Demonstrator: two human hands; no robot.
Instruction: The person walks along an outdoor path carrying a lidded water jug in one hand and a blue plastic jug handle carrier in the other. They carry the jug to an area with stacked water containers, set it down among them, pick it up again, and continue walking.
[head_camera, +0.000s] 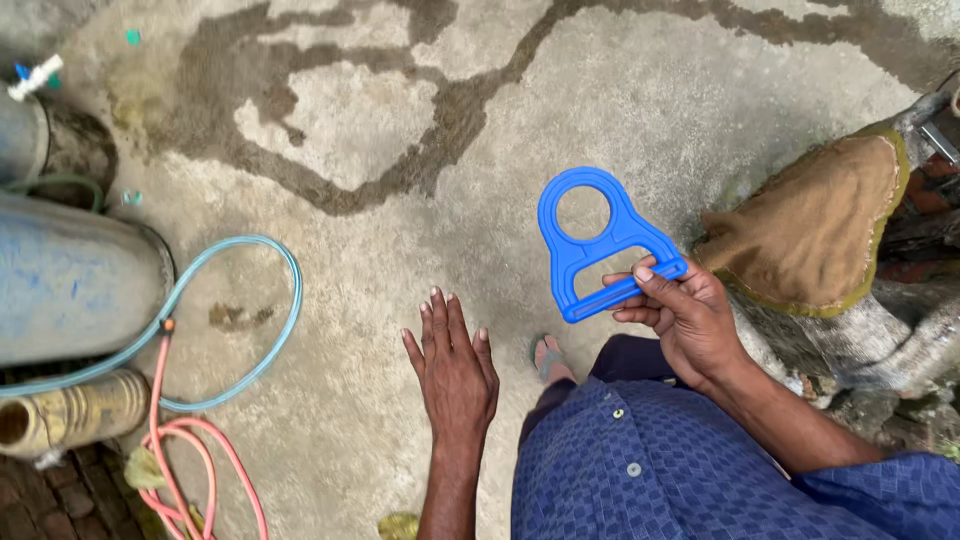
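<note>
The right hand (688, 318) grips the blue plastic handle (598, 243) by its bar, already lifted clear of the wet concrete floor (380, 300), while the left hand (455, 365) hangs flat, fingers spread, holding nothing.

Blue plastic carrying handle (598, 243) held up above the wet concrete

A flat, bright blue piece with a round ring at its top and a straight grip bar along its bottom, tilted slightly, its bar end pinched at the lower right corner
</note>
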